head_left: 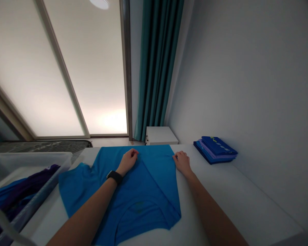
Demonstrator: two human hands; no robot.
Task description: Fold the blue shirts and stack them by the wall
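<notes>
A blue T-shirt point(146, 184) lies spread on the white table, its neckline toward me and one sleeve out to the left. Its right side is folded over toward the middle. My left hand point(128, 160), with a dark watch on the wrist, rests on the upper middle of the shirt, its fingers closed in a pinch at the cloth. At the shirt's far right edge, my right hand point(182, 161) has its fingers bent and pressed on the fabric's border.
A stack of folded clothes point(217, 150) sits at the right by the wall. On the left stands a clear plastic bin point(64, 158) with blue and purple garments point(23, 191). Beyond the table are a white cabinet point(161, 135), a teal curtain point(157, 68) and frosted sliding doors point(92, 68).
</notes>
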